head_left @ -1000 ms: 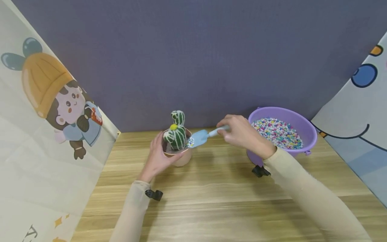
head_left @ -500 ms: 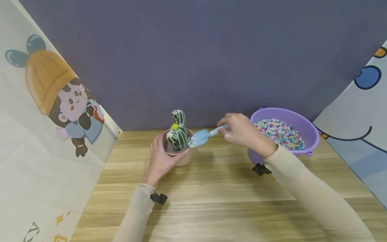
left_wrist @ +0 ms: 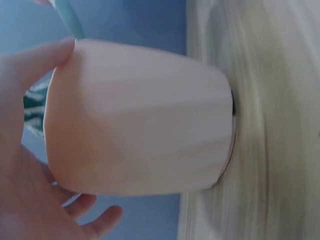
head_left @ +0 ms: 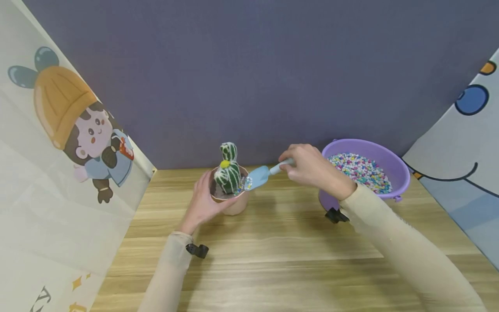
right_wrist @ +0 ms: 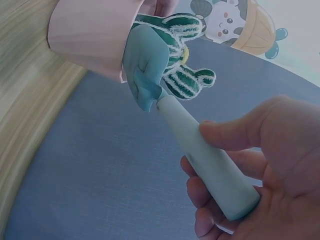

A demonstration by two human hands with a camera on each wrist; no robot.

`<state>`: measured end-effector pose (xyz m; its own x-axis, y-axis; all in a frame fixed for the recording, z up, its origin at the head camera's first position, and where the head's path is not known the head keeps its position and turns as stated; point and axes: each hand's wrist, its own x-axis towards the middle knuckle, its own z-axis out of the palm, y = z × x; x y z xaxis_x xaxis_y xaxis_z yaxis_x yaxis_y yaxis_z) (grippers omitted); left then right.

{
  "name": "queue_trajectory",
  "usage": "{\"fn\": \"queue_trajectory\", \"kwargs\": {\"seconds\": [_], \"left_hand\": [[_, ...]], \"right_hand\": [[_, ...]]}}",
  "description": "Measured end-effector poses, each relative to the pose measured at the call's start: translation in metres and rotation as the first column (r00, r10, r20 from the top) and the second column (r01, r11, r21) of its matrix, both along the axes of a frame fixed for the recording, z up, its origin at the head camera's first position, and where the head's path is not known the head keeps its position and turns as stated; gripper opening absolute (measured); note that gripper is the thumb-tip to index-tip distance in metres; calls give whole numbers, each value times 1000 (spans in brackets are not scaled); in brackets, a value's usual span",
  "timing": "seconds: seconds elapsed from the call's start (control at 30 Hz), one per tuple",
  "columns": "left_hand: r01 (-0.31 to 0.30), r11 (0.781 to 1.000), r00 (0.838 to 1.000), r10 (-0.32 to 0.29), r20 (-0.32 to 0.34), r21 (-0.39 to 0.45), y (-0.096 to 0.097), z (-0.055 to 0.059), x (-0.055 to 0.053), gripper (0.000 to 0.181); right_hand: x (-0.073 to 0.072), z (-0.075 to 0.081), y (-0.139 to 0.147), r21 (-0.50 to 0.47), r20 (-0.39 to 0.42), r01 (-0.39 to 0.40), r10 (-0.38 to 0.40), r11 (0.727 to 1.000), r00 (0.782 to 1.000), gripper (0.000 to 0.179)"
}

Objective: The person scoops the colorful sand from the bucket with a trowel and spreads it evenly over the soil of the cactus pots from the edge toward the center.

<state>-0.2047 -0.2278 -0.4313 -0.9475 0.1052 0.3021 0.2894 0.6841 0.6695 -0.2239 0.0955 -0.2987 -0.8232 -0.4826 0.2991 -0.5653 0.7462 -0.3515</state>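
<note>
A green cactus with white stripes and a yellow flower stands in a pink pot on the table. My left hand grips the pot's rim from the left, thumb at the front and fingers behind. In my right hand is the handle of a light blue toy shovel. Its blade tips down over the pot's right rim, with a few coloured beads on its tip. More beads lie inside the pot beside the cactus. The right wrist view shows the blade's underside against the pot's rim.
A purple bucket partly filled with multicoloured beads stands to the right, behind my right forearm. The wooden table meets a dark blue-grey wall at the back. Printed white panels border both sides.
Beads have slid from the shovel's tip into the pot, leaving fewer on the blade. The shovel and both hands have barely shifted.
</note>
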Motion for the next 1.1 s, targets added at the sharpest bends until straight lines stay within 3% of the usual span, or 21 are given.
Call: {"fn": "queue_trajectory", "kwargs": {"seconds": [0.13,0.27,0.47,0.7,0.97,1.1], "left_hand": [[65,998,998,-65,11,-2,-7,1,-4,117],[73,997,997,-73,27,6,-10,0,-4,117],[36,999,998,-36,45,7,-9,-2,-3,119],[-13,1000,1000,13,15,-5,-2,-1,0,118],[-133,989,989,136,50,-73,13,3,8,127],[-129,987,989,136,66,-97,14,5,9,131]], "right_hand": [[0,4,-2,18,-2,-7,7,1000,1000,21],[0,8,-5,40,-1,-19,19,999,1000,21],[-2,13,-6,68,3,-18,17,998,1000,21],[-2,15,-4,73,10,-14,13,997,1000,21],[-1,17,-3,81,18,-14,13,997,1000,21],[0,17,-3,78,26,-16,14,997,1000,21]]}}
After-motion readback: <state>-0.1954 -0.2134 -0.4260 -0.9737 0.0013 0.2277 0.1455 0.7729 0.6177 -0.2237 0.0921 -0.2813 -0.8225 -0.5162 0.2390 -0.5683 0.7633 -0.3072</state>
